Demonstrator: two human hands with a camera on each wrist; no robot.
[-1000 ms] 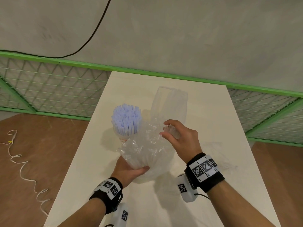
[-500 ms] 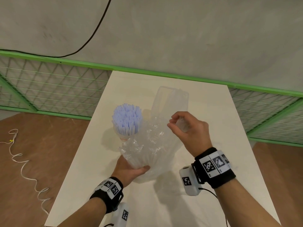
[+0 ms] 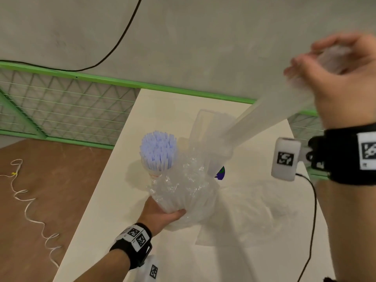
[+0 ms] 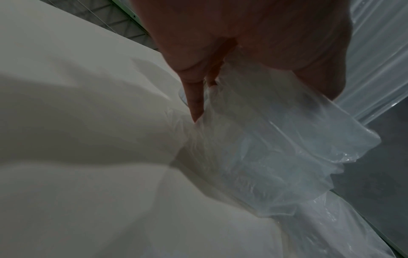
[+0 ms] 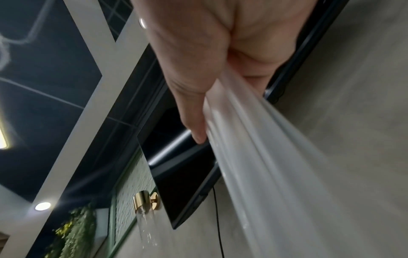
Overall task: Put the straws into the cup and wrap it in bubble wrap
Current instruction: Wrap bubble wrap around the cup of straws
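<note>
A bunch of pale blue straws (image 3: 157,152) stands upright in a cup whose body is hidden under crumpled bubble wrap (image 3: 185,192). My left hand (image 3: 162,215) grips the wrapped base on the white table (image 3: 114,210); in the left wrist view its fingers (image 4: 194,103) curl around the plastic (image 4: 264,139). My right hand (image 3: 333,72) is raised high at the upper right and blurred, pinching the free end of the wrap, which stretches as a taut strip (image 3: 262,121) down to the cup. In the right wrist view the strip (image 5: 253,157) runs from the fingers (image 5: 196,129).
A clear empty plastic sleeve (image 3: 211,135) lies behind the cup. A small blue-green object (image 3: 220,173) peeks out beside the wrap. A green mesh railing (image 3: 61,102) borders the table's far end; a white cord (image 3: 30,208) lies on the brown floor at left.
My right hand has swung up and to the right, pulling the end of the bubble wrap out into a long taut strip. The left hand and the cup have stayed put.
</note>
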